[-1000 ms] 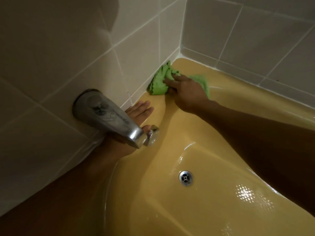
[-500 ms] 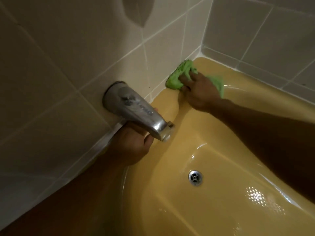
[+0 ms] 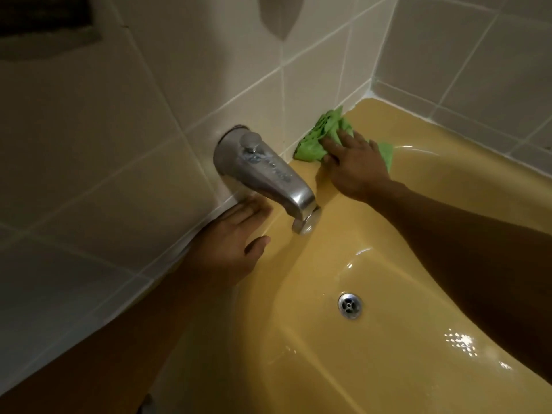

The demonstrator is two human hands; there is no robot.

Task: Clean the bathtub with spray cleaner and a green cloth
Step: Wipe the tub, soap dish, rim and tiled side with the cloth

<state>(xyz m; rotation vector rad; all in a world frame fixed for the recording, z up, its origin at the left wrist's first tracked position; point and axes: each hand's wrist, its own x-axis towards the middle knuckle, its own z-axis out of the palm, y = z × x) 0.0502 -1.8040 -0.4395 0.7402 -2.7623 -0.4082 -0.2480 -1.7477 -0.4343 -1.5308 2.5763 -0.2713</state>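
Bathtub (image 3: 313, 369): yellow and glossy, running from the lower middle up into the tiled corner; light is glinting off its inner slope and floor.
Green cloth (image 3: 321, 135): bunched, lying on the bathtub's rim near the far corner, its left edge touching the foot of the tiled wall (image 3: 119, 174); a further strip is showing beyond the knuckles on the right.
Right hand (image 3: 357, 167): reaching across the basin from the right and lying on top of the green cloth, palm down.
Right grip: not closing; the fingers are spreading fairly straight over the cloth and pressing it onto the rim, with the thumb lying at the cloth's lower edge.
Left hand (image 3: 230, 249): resting palm down on the rim against the wall, just below the spout (image 3: 265, 174).
Left grip: lying slack and holding nothing; the fingertips are passing under the spout and are partly hidden by it, the thumb pointing out toward the basin.
Spout: chrome, jutting from the wall and angling down over the rim between the two hands, carrying a round knob (image 3: 251, 141) on top.
Drain (image 3: 349, 305): round metal fitting sitting in the bathtub floor, well apart from both hands.
Wall: pale tiles with light grout, meeting at the corner beyond the cloth.
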